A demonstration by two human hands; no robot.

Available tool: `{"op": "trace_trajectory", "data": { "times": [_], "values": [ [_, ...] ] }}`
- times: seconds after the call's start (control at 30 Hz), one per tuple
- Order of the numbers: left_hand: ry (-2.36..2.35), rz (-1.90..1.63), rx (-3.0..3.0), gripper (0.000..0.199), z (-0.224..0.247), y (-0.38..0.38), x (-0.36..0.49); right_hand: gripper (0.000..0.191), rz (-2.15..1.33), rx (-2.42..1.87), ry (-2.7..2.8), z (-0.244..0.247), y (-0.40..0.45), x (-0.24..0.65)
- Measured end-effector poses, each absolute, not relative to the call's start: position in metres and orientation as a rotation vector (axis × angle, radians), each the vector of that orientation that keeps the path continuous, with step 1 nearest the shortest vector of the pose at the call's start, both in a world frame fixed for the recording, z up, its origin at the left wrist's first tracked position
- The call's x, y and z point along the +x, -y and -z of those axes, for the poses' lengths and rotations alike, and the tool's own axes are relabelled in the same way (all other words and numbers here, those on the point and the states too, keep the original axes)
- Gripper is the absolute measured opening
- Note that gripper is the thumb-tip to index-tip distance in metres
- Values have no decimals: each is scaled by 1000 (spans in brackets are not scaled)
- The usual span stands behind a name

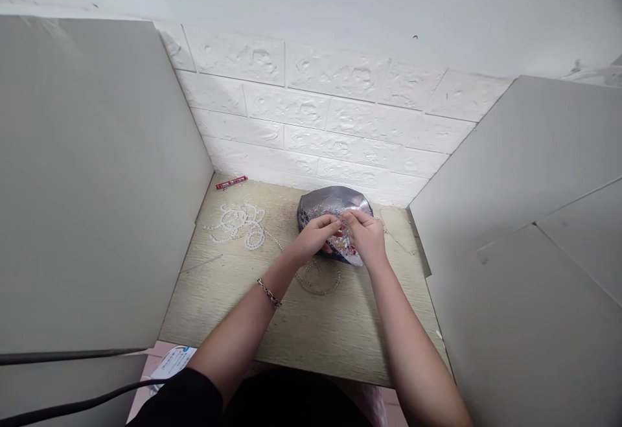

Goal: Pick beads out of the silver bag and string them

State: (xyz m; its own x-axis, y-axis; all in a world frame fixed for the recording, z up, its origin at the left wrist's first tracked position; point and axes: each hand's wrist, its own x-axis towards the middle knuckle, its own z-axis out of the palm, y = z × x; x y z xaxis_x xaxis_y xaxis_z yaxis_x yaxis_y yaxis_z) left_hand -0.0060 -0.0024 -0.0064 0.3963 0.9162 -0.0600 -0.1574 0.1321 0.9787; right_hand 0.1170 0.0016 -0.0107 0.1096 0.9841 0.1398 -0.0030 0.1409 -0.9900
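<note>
My left hand (315,235) and my right hand (365,235) meet over a silvery bag (334,200), both closed with thumbs and fingertips pinched together. What they pinch is too small to make out. Small beads (344,243), red, white and other colours, show in the bag's open middle, partly covered by my fingers. A strand of clear beads (318,292) curls on the table just below my left hand. Farther left lies a looped heap of whitish bead strands (238,223), and a thin line of beads trails from it towards my left wrist.
The wooden table (321,343) is enclosed by a grey panel (92,174) on the left, another panel (525,200) on the right and a white brick-patterned wall (311,106) behind. A small red packet (232,183) lies at the back left. Dark cables (78,407) cross the lower left.
</note>
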Motion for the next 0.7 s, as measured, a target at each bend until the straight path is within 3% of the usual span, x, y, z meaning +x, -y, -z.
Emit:
{"op": "trace_trajectory", "data": {
  "times": [0.2,0.43,0.7],
  "values": [
    [-553,-878,1155,24,9,4,-3,23,-1334,-899,841,15,-8,123],
    [-623,-785,1133,24,8,6,-2,17,-1605,-615,480,16,-19,144],
    [-588,-719,1071,22,18,-2,1,21,-1562,-473,476,21,-23,166]
  ]
}}
